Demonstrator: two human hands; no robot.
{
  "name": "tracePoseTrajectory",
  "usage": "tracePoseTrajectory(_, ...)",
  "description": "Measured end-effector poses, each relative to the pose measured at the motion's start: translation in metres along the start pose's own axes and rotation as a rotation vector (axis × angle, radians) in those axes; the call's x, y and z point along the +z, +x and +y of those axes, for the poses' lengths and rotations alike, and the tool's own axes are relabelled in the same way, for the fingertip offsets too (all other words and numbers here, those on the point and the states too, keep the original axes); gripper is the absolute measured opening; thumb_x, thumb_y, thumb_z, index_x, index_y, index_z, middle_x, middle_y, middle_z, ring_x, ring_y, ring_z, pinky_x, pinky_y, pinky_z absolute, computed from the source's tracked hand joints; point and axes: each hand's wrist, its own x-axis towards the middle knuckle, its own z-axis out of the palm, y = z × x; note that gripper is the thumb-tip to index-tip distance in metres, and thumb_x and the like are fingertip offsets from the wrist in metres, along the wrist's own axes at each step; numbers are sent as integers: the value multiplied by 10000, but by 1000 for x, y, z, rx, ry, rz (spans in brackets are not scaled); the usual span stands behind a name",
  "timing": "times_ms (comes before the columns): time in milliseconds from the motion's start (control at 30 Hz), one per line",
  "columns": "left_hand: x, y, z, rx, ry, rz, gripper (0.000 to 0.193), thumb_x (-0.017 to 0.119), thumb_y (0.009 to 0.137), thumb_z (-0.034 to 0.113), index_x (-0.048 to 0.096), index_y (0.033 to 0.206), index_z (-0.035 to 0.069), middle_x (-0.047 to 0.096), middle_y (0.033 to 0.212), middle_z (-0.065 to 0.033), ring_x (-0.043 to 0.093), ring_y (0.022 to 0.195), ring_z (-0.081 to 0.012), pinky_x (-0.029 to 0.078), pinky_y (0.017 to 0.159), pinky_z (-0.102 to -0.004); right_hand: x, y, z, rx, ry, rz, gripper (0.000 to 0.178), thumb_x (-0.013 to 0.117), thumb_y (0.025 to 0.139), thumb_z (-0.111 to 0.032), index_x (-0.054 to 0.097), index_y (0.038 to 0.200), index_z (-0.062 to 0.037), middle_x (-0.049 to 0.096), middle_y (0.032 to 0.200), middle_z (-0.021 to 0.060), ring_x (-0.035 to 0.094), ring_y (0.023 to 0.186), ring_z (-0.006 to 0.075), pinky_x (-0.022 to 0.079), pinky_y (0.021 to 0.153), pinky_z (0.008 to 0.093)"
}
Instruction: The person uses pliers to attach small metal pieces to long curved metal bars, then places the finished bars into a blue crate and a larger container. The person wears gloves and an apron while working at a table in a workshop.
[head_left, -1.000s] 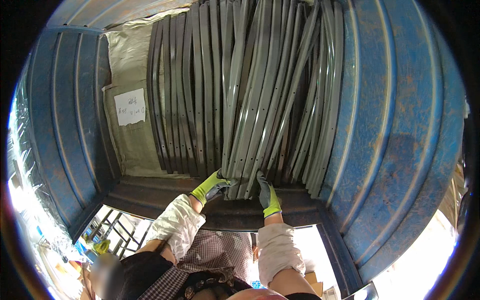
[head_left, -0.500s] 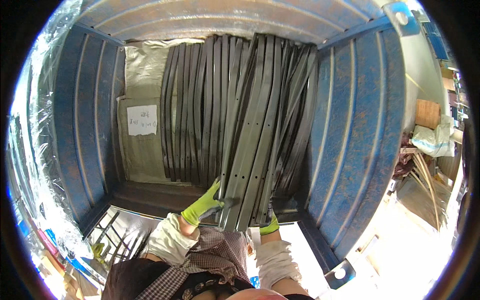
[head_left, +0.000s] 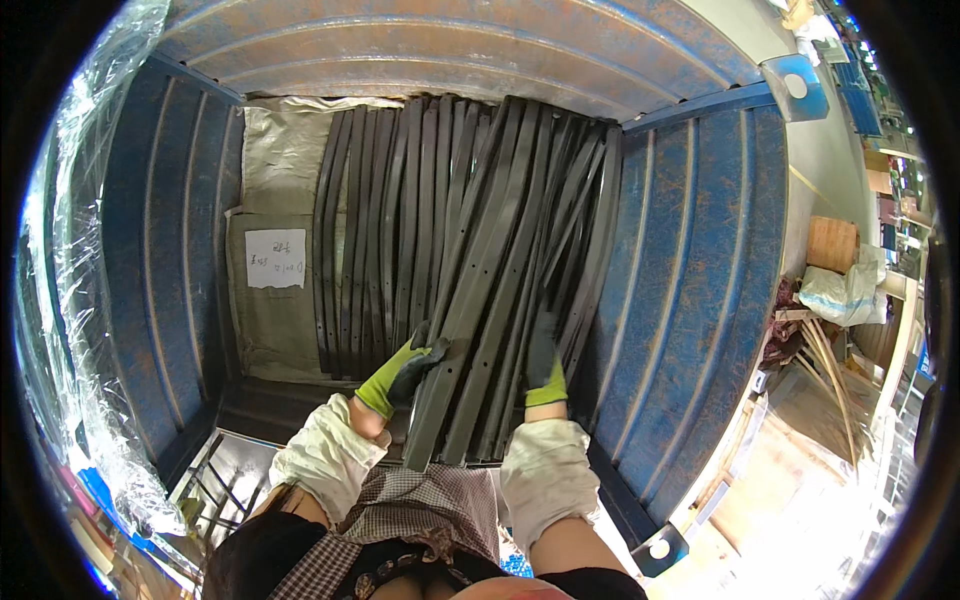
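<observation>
- Dark metal bars (head_left: pixel 460 318) lie in the blue metal crate (head_left: pixel 700 270), several slanting across others
- Left hand (head_left: pixel 405 372) touches the slanting ones' left edge, right hand (head_left: pixel 543 358) beside their right; whether fingers clamp, I cannot tell
- Uneven squeezing could let bars slip

Fisheye's up on the head, staring down into a blue bin (head_left: pixel 685 290) at dark metal bars (head_left: pixel 468 290). Pretty close, too.
</observation>
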Motion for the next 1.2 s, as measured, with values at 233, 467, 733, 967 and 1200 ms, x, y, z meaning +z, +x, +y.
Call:
tracePoseTrajectory(233,4,39,24,-185,153,93,600,535,958,472,462,1414,90,588,1289,-74,580,1110,-173,476,937,-336,-20,24,68,137,195,-8,347,572,955,-115,577,1293,-36,590,1284,63,544,1176,169,413,1046,296)
tracePoseTrajectory(467,-45,76,-32,-74,197,-4,393,510,988,218,526,1336,36,603,1264,-68,554,1163,-151,412,1012,-296,36,5,22,194,-155,-41,297,577,934,-113,616,1198,17,663,1140,102,638,1041,208,499,953,315)
tracePoseTrajectory(733,15,14,-43,-80,-77,-57,420,654,897,155,546,1278,15,624,1205,-73,618,1068,-187,519,908,-308,31,-84,-38,316,26,-128,481,591,936,-99,438,1385,-18,610,1221,122,599,1122,220,481,979,324)
tracePoseTrajectory(967,0,-125,-145,-238,44,36,601,697,866,143,409,1390,84,579,1217,-48,588,1065,-167,514,905,-321,-9,-266,34,368,-342,-53,563,720,840,-49,447,1332,-34,636,1131,79,624,918,139,544,776,271)
tracePoseTrajectory(1200,-21,-168,-142,-276,-47,-6,581,709,855,149,430,1361,93,580,1150,-21,585,1013,-139,515,864,-301,62,-280,-2,323,-341,3,527,753,780,-58,523,1254,-42,636,1085,47,609,943,150,519,776,294)
